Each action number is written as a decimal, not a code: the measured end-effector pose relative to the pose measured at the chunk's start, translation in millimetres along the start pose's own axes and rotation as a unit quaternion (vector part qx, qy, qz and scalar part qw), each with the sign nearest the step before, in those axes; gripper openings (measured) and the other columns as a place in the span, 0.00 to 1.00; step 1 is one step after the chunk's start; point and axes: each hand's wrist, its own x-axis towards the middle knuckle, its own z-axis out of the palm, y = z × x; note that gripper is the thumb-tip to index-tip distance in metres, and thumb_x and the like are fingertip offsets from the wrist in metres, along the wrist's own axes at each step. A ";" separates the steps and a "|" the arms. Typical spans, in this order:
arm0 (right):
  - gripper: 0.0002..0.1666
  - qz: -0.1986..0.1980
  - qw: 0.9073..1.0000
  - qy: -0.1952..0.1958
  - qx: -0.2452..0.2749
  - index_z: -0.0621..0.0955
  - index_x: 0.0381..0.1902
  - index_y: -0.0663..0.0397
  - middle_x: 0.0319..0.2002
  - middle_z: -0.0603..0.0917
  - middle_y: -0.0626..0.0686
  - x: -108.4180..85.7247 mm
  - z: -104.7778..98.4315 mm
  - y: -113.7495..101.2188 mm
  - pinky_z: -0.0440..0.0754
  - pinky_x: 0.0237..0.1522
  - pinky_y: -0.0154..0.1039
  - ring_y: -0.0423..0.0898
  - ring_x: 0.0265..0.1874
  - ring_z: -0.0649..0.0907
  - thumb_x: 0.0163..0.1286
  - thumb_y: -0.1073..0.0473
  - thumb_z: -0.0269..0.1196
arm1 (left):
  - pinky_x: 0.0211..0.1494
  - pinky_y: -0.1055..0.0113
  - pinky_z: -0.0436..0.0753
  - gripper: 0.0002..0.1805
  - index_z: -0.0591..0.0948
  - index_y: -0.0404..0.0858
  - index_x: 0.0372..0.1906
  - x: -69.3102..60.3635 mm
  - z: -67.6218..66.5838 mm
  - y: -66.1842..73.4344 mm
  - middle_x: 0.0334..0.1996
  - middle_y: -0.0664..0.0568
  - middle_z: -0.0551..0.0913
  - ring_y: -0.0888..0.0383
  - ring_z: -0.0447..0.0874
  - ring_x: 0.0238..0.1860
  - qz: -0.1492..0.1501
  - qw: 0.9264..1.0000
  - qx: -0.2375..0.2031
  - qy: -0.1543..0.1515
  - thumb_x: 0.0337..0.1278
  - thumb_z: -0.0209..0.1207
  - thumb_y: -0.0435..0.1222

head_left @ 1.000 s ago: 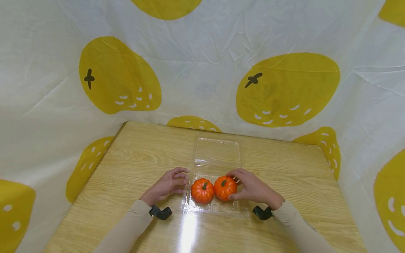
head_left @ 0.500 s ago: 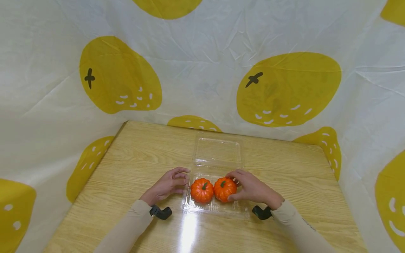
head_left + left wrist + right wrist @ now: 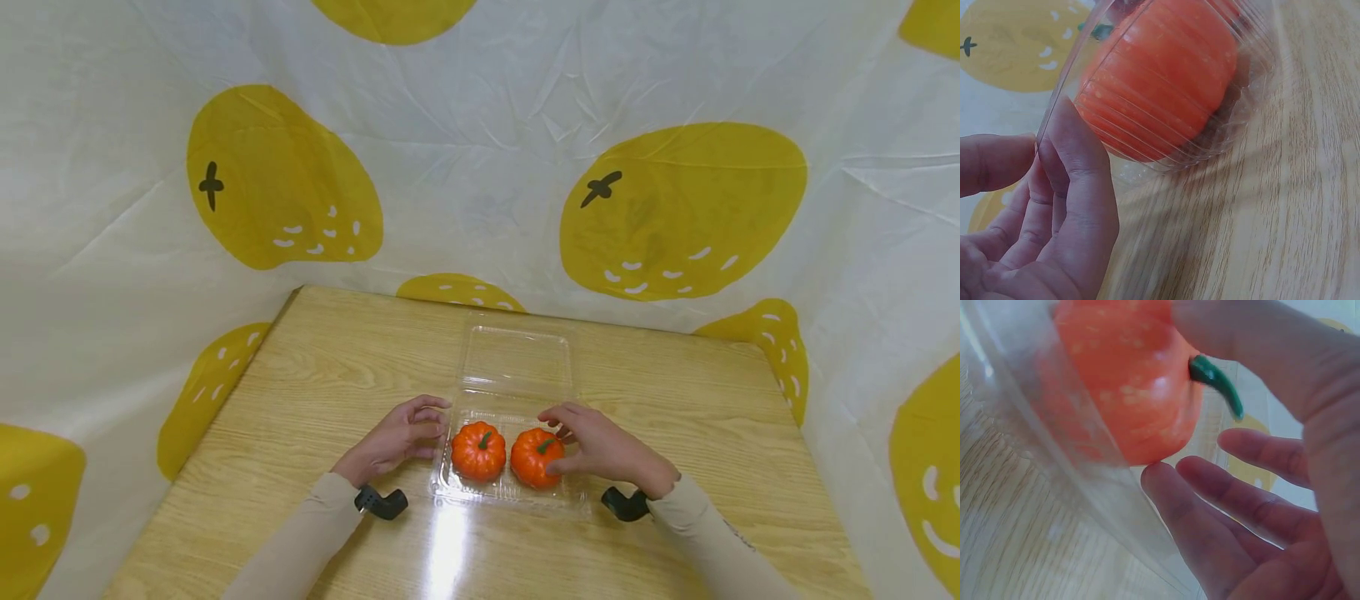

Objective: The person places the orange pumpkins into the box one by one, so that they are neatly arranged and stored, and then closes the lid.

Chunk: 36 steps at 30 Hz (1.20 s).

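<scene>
Clock read in the head view round the base of the clear container (image 3: 442, 483), with 12 towards the patterned curtain (image 3: 480, 192). In hand, by all appearances: the settling of one of two pumpkins into the base. At 9 inside, the left pumpkin (image 3: 478, 454), roughly upright, with its stem towards 1. At 3 inside, just beside it across a slim gap, the right pumpkin (image 3: 529, 465), seemingly a little tilted, with its stem towards 2. At 12, past the hinge, the clear lid (image 3: 517, 358), laid back over the wooden table (image 3: 360, 350).

Outside at 9, the left hand (image 3: 401, 437): rim pinched between thumb and forefinger in the left wrist view, no pumpkin held. At 3, the right hand (image 3: 603, 446): about half open, loosely curved about the right pumpkin, thumb at its 4 o'clock side, fingertips near 1 and seemingly clear of it. No firm hold visible; contact at the forefinger impossible to tell.

Next move, as a judgement: let the right pumpkin sit level, then draw thumb and fingers off towards 3 without snagging stem or wall. Best done with the rim steadied at 9. Likely risk: a nudge towards 9, into the left pumpkin.
</scene>
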 end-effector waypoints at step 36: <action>0.30 0.024 0.975 0.210 0.074 0.78 0.65 0.57 0.53 0.87 0.63 -8.9 -17.2 26.5 0.89 0.51 0.51 0.57 0.50 0.88 0.68 0.54 0.72 | 0.44 0.63 0.88 0.27 0.67 0.34 0.70 0.1 1.1 -0.3 0.47 0.54 0.80 0.58 0.81 0.43 0.002 1.000 0.001 0.002 0.69 0.59 0.29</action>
